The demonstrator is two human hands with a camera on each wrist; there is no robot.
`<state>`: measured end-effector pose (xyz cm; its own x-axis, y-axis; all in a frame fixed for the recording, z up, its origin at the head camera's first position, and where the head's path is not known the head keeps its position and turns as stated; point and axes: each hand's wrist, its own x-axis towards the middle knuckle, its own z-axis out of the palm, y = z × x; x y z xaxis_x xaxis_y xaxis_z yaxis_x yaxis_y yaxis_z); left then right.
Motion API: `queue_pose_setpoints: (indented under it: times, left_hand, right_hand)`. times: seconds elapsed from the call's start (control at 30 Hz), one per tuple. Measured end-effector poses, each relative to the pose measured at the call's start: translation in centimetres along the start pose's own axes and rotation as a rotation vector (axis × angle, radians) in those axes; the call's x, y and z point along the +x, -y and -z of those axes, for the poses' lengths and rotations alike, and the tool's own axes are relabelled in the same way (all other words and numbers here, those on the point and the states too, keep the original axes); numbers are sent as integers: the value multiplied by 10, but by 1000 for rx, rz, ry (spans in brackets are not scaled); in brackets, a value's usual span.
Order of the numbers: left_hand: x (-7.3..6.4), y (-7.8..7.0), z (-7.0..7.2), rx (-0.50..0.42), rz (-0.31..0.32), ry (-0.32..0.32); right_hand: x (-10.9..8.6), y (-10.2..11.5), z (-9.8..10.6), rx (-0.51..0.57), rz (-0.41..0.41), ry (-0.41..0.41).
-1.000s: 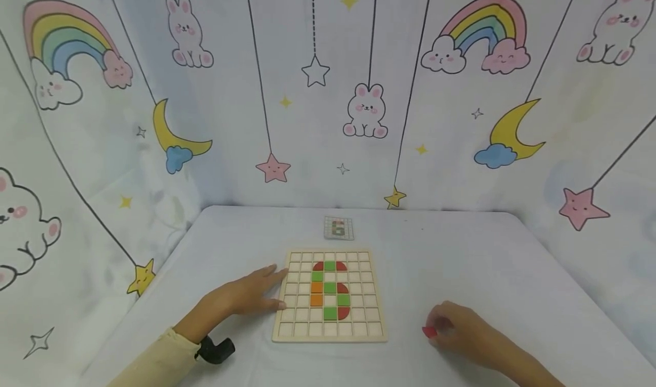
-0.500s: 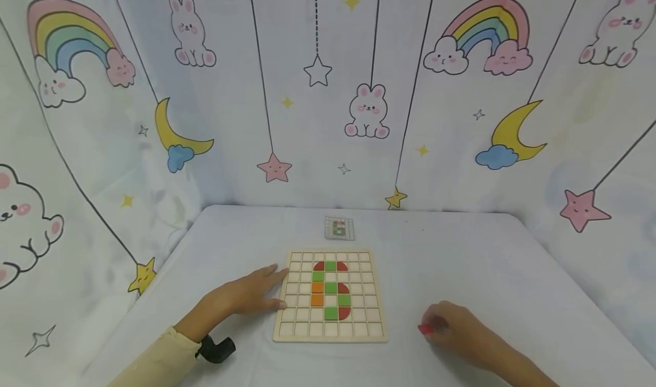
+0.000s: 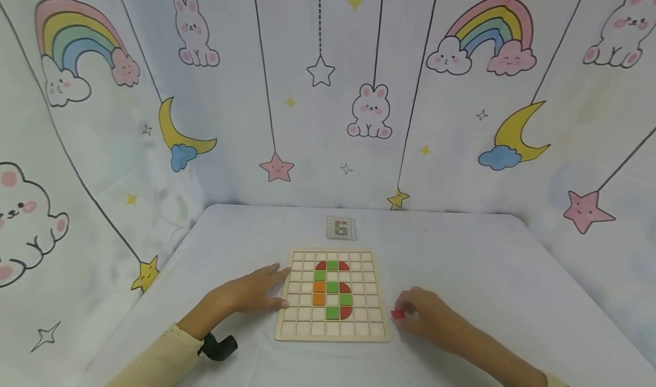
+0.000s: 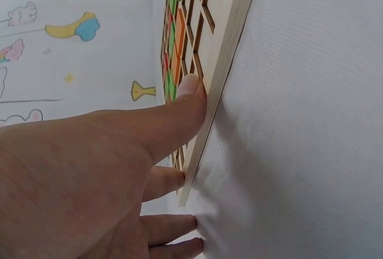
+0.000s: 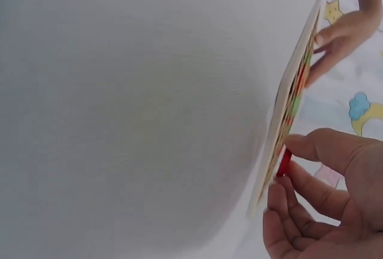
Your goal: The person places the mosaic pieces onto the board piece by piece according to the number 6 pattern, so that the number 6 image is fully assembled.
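Observation:
A wooden grid board (image 3: 332, 332) lies flat on the table, with green, orange and red tiles set in its cells in a shape like a 6. My left hand (image 3: 254, 291) rests on the board's left edge, its fingers extended; in the left wrist view the thumb (image 4: 190, 94) touches the rim. Just off the board's right edge, my right hand (image 3: 427, 316) pinches a small red tile (image 3: 398, 315). In the right wrist view that red tile (image 5: 284, 162) sits between thumb and forefinger; its full outline is hidden.
Behind the board lies a small card (image 3: 341, 228) printed with a grid and a coloured 6. A black strap-like device (image 3: 219, 348) is on the left wrist. White cloth covers the table (image 3: 461, 250), and a patterned curtain (image 3: 236, 91) rises behind it.
My right hand has moved left with the red tile, from well right of the board to close by its right edge. The left hand has stayed on the board.

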<state>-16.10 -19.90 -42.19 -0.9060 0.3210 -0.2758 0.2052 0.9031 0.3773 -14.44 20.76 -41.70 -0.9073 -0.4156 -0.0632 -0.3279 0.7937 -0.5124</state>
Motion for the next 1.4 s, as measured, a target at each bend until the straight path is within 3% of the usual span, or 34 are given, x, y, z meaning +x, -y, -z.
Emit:
queue_pose_setpoints:
  times: [0.33, 0.67, 0.83, 1.1, 1.4]
  left_hand:
    - [2, 0, 1, 25, -3, 15]
    - [0, -5, 2, 23, 12, 11]
    - [0, -5, 3, 28, 11, 3]
    - [1, -2, 2, 24, -5, 0]
    - [1, -1, 2, 25, -2, -6]
  right_hand:
    - [31, 43, -13, 31, 8, 51]
    - [56, 78, -32, -6, 232, 78]
    - [65, 92, -41, -57, 306, 88]
    - [71, 108, -55, -90, 281, 156]
    - [72, 109, -65, -234, 319, 136]
